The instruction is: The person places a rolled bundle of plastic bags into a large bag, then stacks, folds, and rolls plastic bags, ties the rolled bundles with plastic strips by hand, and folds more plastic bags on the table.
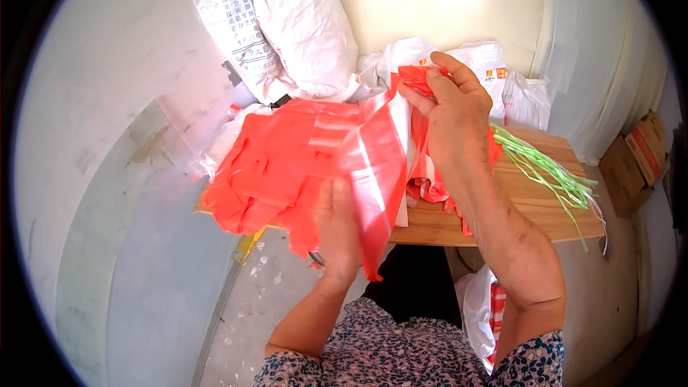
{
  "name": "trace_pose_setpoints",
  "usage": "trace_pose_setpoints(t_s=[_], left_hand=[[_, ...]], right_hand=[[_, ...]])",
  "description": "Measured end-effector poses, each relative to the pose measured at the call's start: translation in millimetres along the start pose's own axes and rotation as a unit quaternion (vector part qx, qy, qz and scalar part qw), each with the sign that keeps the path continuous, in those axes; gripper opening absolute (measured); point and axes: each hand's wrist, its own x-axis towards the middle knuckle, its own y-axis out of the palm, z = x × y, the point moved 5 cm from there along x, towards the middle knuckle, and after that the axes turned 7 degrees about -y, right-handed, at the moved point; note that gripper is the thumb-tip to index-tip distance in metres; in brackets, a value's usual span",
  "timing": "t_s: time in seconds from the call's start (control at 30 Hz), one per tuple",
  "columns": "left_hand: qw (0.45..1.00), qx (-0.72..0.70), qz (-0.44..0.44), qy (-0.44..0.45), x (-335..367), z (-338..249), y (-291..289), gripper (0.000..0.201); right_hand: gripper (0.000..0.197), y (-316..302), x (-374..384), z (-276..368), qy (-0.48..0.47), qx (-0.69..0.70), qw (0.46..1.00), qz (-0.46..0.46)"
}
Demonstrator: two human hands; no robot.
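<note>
Head view: one red plastic bag (373,172), thin and glossy, held stretched above the near edge of the counter (530,208); the right hand (451,118) pinches its upper end with fingers closed on the film, and the left hand (337,226) grips its lower part, fingers folded against the plastic. Behind and left of it, one loose pile of red bags (272,165), the count within the pile not tellable, spread over the counter's left end and overhanging its edge. Risk, as a judgement: the film is slippery and could slide out of the pinch; the overhanging pile could be dragged off to the floor if the held bag catches it; neighbouring bags may cling and lift together. One bundle of green plastic strips (548,168) lies on the counter's right side, its ends trailing over the edge and liable to snag a sleeve. Two large white sacks (287,29) lean on the wall behind, several white bags (494,72) beside them; two cardboard boxes (634,161) at far right.
</note>
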Motion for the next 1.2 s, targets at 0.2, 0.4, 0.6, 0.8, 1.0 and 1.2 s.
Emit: trace_pose_setpoints(t_s=[0.2,0.4,0.6,0.8,1.0,1.2], left_hand=[[1.0,-0.018,0.0,-0.016,11,6,-7,0.016],[0.988,0.124,-0.031,0.091,35,-27,-11,0.02],[0.971,0.169,-0.019,0.169,32,-30,4,0.026],[0.95,0.235,-0.022,0.203,54,-59,-7,0.03],[0.907,0.346,0.031,0.239,76,-91,3,0.029],[0.849,0.473,0.079,0.224,71,-121,25,0.028]], right_hand=[[0.027,4,-2,-1,-0.006,0.003,1.0,0.017],[0.028,-6,9,-1,0.013,0.013,1.0,0.011],[0.025,-8,8,-6,0.018,0.03,0.999,-0.004],[0.026,-23,16,-2,0.029,0.021,0.999,0.013],[0.03,-44,23,-6,0.094,0.002,0.996,0.007],[0.026,-73,16,-40,0.164,0.012,0.986,0.001]])
